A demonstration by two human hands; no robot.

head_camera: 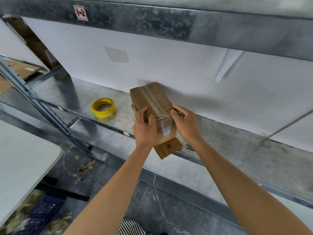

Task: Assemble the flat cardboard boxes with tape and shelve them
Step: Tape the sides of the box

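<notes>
A small brown cardboard box (152, 100) with clear tape along its top seam rests on the metal shelf (237, 141), its far end near the white back wall. A loose flap marked "6" (168, 147) sticks out under its near end over the shelf's front edge. My left hand (144, 128) grips the box's near left corner. My right hand (186, 122) holds the near right side. A roll of yellow tape (103, 107) lies flat on the shelf to the left of the box.
A slanted shelf upright (42, 112) runs at the left. A white table (22, 160) stands at lower left, with a dark blue crate (42, 216) and paper shreds beneath it. Flat cardboard (20, 68) lies on the neighbouring shelf at far left. An upper shelf beam (152, 22) hangs overhead.
</notes>
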